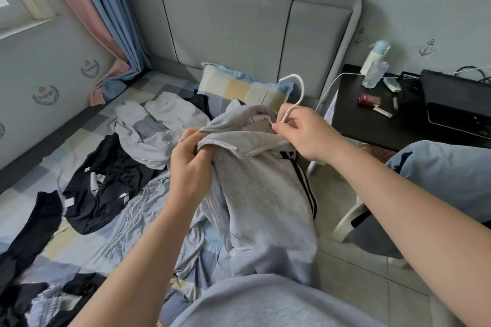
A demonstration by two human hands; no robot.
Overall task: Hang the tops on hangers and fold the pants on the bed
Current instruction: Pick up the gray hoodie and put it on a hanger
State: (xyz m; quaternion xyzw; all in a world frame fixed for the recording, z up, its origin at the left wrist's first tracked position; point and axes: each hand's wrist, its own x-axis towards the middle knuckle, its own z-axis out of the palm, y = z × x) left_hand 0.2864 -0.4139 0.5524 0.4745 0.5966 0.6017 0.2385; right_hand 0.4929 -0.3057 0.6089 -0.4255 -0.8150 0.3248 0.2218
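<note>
A grey top (261, 194) with black side stripes hangs between my hands above the bed's right edge. My left hand (190, 167) grips its collar on the left. My right hand (305, 131) holds the white hanger (299, 93) just below its hook, at the collar's right side. The hanger's body is hidden inside the top. On the bed (111, 233) lie a light grey garment (154, 127), a black garment with white marks (106, 183) and more dark clothes (29, 241) at the lower left.
A checked pillow (244, 86) leans on the grey headboard (239, 24). To the right stands a black bedside table (372, 119) with bottles, small items and a cable. A white stool leg (348, 223) and tiled floor lie right of the bed. Curtains hang at the left.
</note>
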